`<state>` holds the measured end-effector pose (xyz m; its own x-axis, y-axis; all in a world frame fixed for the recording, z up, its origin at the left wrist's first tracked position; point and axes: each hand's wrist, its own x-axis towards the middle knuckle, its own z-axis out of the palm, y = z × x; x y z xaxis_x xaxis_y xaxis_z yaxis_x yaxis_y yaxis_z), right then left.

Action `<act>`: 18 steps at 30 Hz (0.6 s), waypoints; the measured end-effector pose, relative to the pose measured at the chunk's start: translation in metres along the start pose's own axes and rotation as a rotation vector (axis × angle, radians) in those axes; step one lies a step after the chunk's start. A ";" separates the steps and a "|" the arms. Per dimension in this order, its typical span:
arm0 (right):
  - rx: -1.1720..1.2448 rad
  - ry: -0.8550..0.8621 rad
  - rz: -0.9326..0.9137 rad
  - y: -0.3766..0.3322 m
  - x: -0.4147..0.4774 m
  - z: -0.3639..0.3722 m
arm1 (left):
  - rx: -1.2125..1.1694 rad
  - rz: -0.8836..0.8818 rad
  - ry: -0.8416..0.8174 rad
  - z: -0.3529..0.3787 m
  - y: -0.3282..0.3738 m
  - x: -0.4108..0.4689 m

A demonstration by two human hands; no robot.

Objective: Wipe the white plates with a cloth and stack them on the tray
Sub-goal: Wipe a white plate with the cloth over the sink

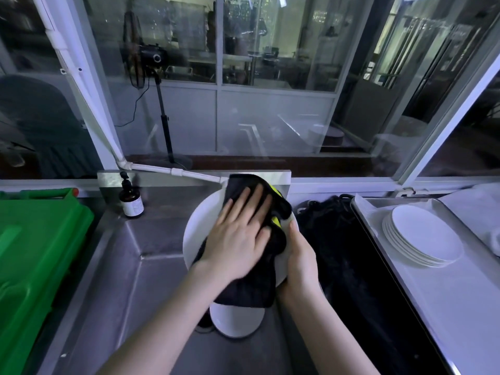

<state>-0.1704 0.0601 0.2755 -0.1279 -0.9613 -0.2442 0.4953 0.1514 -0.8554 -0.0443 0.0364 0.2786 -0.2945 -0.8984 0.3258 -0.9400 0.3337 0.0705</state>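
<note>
**Mid-wipe over the sink, stack waiting to the right**

Steel sink (pixel 151 253) as the landmark, filling the middle of the view. Right of the sink, across a dark gap: a metal tray (pixel 460 307), bearing a stack of white plates (pixel 424 236) at its far end. Left of the sink: a green crate (pixel 40 253).

Above the sink basin, held clear of it and tipped up towards the wearer: the white plate (pixel 200 226) under the wipe. Round, so no long axis to mind. Spread over most of its face: a black cloth (pixel 243 290) with a yellow patch. Lower in the sink, beneath the cloth's hanging edge: another white dish (pixel 235 320), partly hidden.

Left hand (pixel 240 234) flat on the cloth, fingers straight and spread, pressing rather than gripping. Right hand (pixel 300 255) at the plate's right rim, thumb hooked over the edge, other fingers hidden behind, apparently taking the weight. At the sink's back left corner: a brown pump bottle (pixel 131 201).

By judgement: wiping under way, stacking not yet done for this plate. Tray on the right hand's side of the sink, so that hand both nearer and already gripping. Probably a rightward carry, levelling the plate before setting it on the stack.
</note>
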 end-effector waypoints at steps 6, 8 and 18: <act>0.034 0.094 -0.136 -0.033 0.009 -0.011 | 0.040 -0.041 0.020 -0.005 -0.023 -0.014; 0.047 0.114 -0.148 -0.037 0.009 -0.011 | -0.025 -0.014 0.027 0.001 -0.011 -0.032; -0.061 0.027 -0.026 -0.008 -0.007 -0.001 | -0.093 0.078 0.018 0.005 -0.003 -0.007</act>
<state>-0.1738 0.0655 0.2835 -0.1636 -0.9586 -0.2331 0.4382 0.1411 -0.8877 -0.0404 0.0402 0.2711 -0.3620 -0.8636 0.3510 -0.8943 0.4280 0.1307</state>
